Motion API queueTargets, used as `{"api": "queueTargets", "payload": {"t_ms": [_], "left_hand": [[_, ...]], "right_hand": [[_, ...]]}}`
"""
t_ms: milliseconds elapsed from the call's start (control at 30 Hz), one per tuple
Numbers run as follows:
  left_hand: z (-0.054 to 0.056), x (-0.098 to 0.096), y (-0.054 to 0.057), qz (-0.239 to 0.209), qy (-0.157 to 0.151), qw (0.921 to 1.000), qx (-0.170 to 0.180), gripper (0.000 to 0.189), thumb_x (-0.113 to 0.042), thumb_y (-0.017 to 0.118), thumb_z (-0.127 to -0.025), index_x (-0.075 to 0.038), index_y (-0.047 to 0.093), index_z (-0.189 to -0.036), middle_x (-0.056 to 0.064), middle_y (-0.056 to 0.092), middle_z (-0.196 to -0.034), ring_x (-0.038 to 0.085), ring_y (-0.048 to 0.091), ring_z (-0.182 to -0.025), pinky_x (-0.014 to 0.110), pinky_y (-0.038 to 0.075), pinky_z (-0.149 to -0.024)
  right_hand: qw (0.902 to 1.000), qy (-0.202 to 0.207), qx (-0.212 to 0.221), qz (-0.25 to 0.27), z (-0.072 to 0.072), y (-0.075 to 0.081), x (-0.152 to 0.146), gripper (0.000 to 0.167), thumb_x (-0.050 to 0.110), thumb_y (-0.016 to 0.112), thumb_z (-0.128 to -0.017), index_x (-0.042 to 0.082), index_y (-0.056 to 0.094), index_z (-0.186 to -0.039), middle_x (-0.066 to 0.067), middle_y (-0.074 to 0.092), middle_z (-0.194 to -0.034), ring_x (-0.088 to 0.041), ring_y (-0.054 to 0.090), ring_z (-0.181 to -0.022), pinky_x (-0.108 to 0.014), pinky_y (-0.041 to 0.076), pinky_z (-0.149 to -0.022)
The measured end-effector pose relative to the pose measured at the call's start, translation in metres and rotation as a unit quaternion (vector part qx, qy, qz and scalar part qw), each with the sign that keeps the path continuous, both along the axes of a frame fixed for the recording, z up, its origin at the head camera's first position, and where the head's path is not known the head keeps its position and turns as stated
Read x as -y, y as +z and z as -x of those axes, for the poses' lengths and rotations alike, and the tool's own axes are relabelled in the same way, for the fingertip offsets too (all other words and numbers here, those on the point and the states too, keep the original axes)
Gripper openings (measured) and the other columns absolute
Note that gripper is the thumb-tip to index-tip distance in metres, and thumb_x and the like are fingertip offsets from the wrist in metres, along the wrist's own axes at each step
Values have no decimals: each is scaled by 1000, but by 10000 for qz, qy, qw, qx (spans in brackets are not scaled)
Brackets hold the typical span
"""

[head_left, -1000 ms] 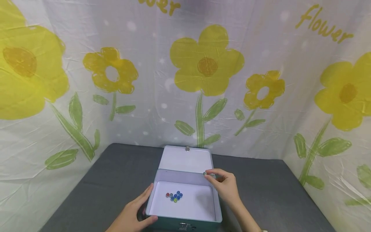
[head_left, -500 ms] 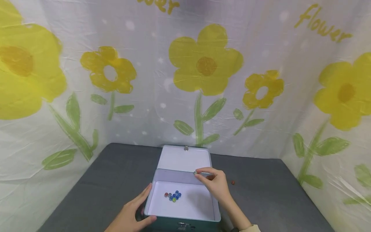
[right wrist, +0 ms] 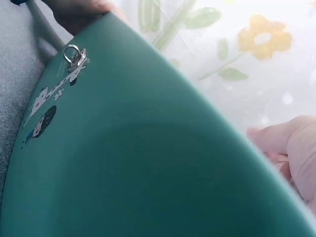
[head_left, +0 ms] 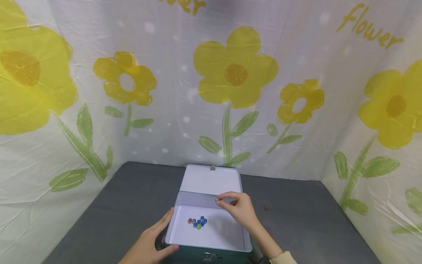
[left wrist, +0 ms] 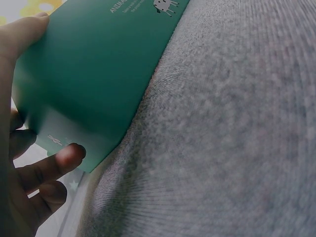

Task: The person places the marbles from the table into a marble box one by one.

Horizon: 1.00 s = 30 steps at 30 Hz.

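A green tin box (head_left: 207, 251) with a white inside lies with its lid folded back. On its floor, left of the middle, sits a cluster of marbles (head_left: 199, 222), mostly blue, with a red one and a yellow-green one. My left hand (head_left: 150, 240) grips the near left corner, thumb at the front rim and fingers along the left side. Above the back part of the box, my right hand (head_left: 239, 209) pinches a small greenish marble (head_left: 216, 200) between thumb and forefinger. In the right wrist view the tin's green wall hides most of that hand.
The box's white lid (head_left: 211, 179) lies back toward the curtain (head_left: 171, 110) printed with yellow flowers. A reddish-brown marble (head_left: 266, 207) lies on the dark grey tabletop (head_left: 296, 220) right of the box. A metal clasp (right wrist: 75, 57) sticks out from the front wall.
My right hand has moved left with the marble, from the box's right rim to over its inside. The reddish-brown marble on the table has come into sight. My left hand stays at the corner.
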<state>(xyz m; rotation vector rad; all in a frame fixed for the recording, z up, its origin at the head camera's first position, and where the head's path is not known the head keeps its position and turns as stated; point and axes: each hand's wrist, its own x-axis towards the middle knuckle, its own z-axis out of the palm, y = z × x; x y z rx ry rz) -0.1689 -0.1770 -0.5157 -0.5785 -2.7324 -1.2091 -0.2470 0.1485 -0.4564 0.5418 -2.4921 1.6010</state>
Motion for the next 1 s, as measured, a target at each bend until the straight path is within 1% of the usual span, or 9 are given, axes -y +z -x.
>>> {"api": "queueTargets", "payload": {"t_ms": [133, 267, 333, 467, 567, 733, 833, 1000], "left_hand": [[1, 0, -2, 26, -7, 10000, -42, 97, -51, 83, -89, -16, 36, -167, 5, 39, -168, 36, 46, -148, 53, 51, -110], [1, 1, -3, 46, -18, 9999, -98, 97, -50, 84, -89, -15, 37, -166, 5, 39, -168, 37, 47, -147, 52, 52, -110], [1, 0, -3, 38, -17, 10000, -61, 97, -49, 84, -89, -16, 36, -167, 5, 39, -168, 36, 47, -148, 52, 52, -110], [1, 0, -1, 15, -22, 10000, 12, 97, -49, 84, -89, -14, 36, -166, 6, 38, -169, 37, 46, -148, 54, 51, -111], [1, 0, 0, 11, -25, 10000, 40, 98, -49, 83, -90, -12, 36, -166, 5, 38, -169, 37, 45, -149, 56, 51, -111], [2, 0, 0, 12, -35, 10000, 78, 98, -48, 84, -90, -14, 35, -167, 5, 37, -170, 37, 45, -149, 57, 50, -111], [3, 1, 0, -11, -54, 9999, 139, 97, -47, 83, -90, -13, 34, -167, 5, 36, -170, 37, 44, -150, 57, 50, -111], [2, 1, 0, 11, -56, 9999, 118, 97, -48, 84, -90, -13, 35, -167, 8, 37, -169, 38, 45, -149, 59, 50, -110]], "right_hand": [[9997, 67, 102, -212, 3, 0, 3, 12, 19, 85, -92, 15, 85, -103, -5, 82, -99, 4, 27, -38, -18, 25, -42], [9989, 153, 164, -405, 7, -2, 7, 12, 16, 85, -92, 12, 85, -103, -6, 82, -102, 3, 28, -39, -17, 27, -42], [9982, 216, 178, -534, 8, -4, 9, 12, 14, 85, -92, 10, 85, -103, -5, 82, -103, 1, 28, -40, -17, 28, -42], [9952, 297, 71, -925, 10, -6, 11, 12, 11, 85, -90, 9, 85, -102, -5, 82, -106, 2, 27, -41, -16, 30, -42], [9932, 280, -13, -1132, 10, -5, 12, 12, 10, 86, -89, 8, 85, -101, -7, 82, -106, 3, 27, -42, -16, 30, -42], [9922, 207, -35, -1226, 9, -4, 14, 12, 10, 86, -89, 8, 85, -100, -7, 82, -105, 1, 28, -43, -17, 30, -42], [9921, 147, -122, -1243, 8, -4, 14, 13, 11, 86, -89, 7, 85, -101, -7, 82, -105, 3, 27, -41, -16, 29, -42], [9937, 83, -254, -1088, 4, -4, 13, 15, 11, 86, -89, 6, 84, -103, -7, 82, -102, 6, 25, -38, -16, 27, -41]]}}
